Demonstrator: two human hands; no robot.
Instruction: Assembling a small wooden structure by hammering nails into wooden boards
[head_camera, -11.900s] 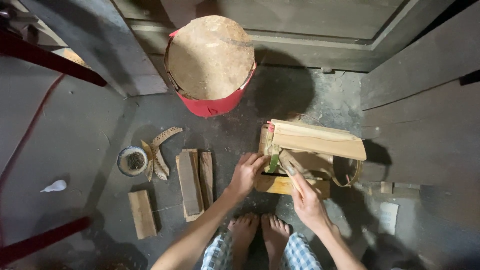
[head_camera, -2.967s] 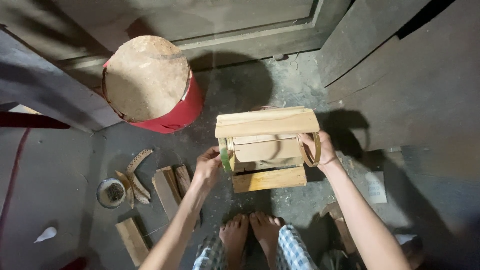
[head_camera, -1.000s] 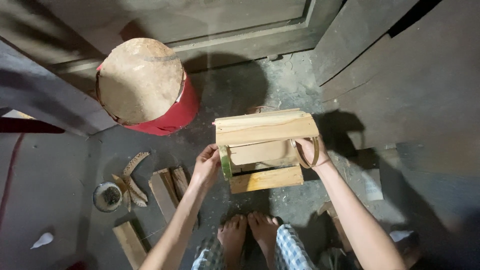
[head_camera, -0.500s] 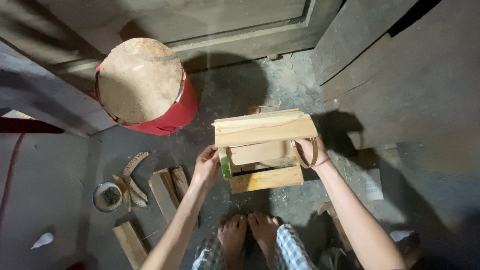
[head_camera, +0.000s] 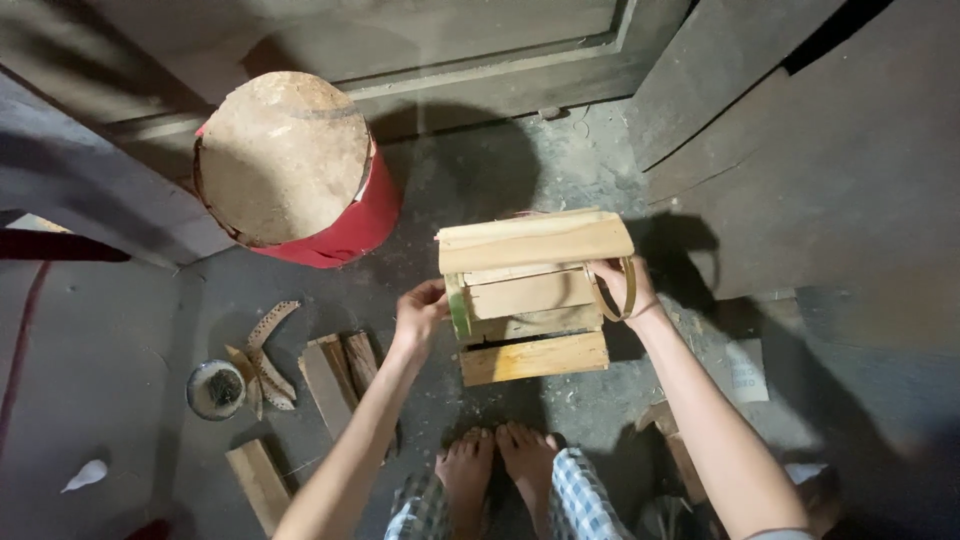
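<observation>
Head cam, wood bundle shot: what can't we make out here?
- Right hand, head view: fingertips hidden behind the wood bundle, so its grip on the strap loop is unclear.
- Left hand: fingertips at the green band; pinching or only touching cannot be told.
- Bundle underside: hidden by its own top slabs.
- Small round dish: contents too small and dark.
- Red drum: interior covered by its round lid.

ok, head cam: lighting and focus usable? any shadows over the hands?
Head view: dim overall, with light falling on the wood stack, which reads sharp. A hard shadow lies right of it on the floor. The left hand and right hand are lit, without blur. The corners fall dark. The red drum bulges slightly, wide-angle.
</observation>
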